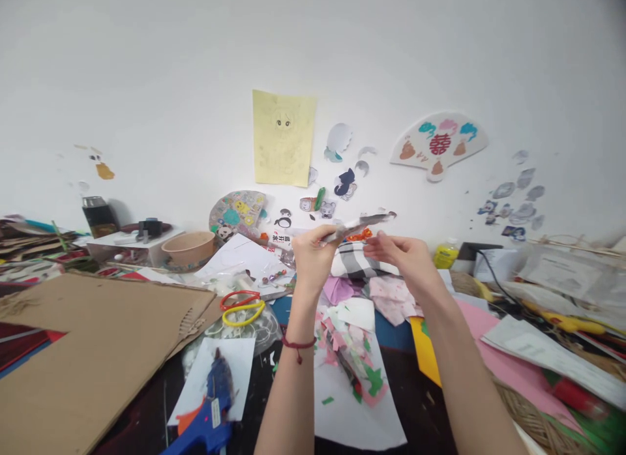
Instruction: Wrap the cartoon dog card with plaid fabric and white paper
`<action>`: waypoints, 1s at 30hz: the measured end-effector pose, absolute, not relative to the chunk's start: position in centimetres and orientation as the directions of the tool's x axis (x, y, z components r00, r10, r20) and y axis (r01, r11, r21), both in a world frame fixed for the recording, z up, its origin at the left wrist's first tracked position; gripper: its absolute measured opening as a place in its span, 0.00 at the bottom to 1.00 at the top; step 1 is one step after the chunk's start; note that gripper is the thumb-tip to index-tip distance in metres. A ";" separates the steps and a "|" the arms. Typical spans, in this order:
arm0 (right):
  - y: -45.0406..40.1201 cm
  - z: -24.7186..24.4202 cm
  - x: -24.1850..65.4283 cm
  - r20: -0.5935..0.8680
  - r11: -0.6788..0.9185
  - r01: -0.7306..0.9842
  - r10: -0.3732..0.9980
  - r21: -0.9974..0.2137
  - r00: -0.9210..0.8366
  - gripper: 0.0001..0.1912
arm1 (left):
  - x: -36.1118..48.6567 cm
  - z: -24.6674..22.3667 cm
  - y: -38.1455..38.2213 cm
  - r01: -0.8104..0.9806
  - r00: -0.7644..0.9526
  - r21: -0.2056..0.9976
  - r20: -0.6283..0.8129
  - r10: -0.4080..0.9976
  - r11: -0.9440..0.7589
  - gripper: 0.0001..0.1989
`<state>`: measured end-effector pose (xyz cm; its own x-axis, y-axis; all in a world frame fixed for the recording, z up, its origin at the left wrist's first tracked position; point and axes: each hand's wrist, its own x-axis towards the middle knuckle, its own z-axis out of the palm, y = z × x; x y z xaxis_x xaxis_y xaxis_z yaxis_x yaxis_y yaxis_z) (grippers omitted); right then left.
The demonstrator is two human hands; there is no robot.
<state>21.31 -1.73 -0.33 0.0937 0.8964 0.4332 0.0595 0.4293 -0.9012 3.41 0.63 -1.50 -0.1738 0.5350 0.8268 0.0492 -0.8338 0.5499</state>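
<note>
My left hand (314, 256) is raised over the table, its fingers closed on a thin, flat grey-and-white piece (359, 225) seen nearly edge-on. The piece points to the right and has a dark upper side. My right hand (394, 254) is just below the piece's right end, fingers curved and partly apart; I see nothing held in it. Below both hands lies a white sheet (362, 422) with pink and green paper scraps (352, 357). A blue glue gun (205, 422) rests at the lower left by a small white paper (242, 377).
Brown cardboard (117, 351) covers the left side. Red-and-yellow-handled scissors (243, 313) lie on plastic bags. Behind are a pink bowl (190, 248), folded cloths (391, 298) and a yellow bottle (446, 254). Pink paper (503, 357) and tools crowd the right.
</note>
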 end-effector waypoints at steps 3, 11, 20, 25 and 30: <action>-2.5 0.2 20.8 0.469 0.449 -0.155 0.874 -0.880 -0.127 0.35 | 4.0 -1.4 0.4 0.172 -0.116 0.324 0.945 0.307 -0.930 0.18; -2.3 0.0 19.9 0.586 0.580 -0.268 0.808 -0.770 0.066 0.21 | 4.5 -1.2 -0.2 0.273 0.069 0.093 0.991 0.116 -0.957 0.23; -2.7 0.2 20.2 0.597 0.594 -0.207 0.800 -0.777 0.055 0.20 | 4.1 -0.2 -0.8 -0.115 -0.027 0.614 0.784 0.620 -0.781 0.16; -2.7 0.0 20.1 0.619 0.620 -0.162 0.783 -0.768 0.063 0.18 | 4.0 -0.2 -0.9 -0.233 0.031 0.700 0.699 0.715 -0.675 0.10; -2.8 0.0 20.2 0.639 0.649 -0.098 0.760 -0.755 0.117 0.17 | 3.8 0.0 -1.1 -0.256 0.005 0.692 0.699 0.715 -0.675 0.12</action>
<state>20.19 -2.77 0.04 0.1173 0.7605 0.6387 -0.0976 0.6489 -0.7546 3.78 -1.07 -0.04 0.0046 0.7150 0.6991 -0.2563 -0.6749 0.6920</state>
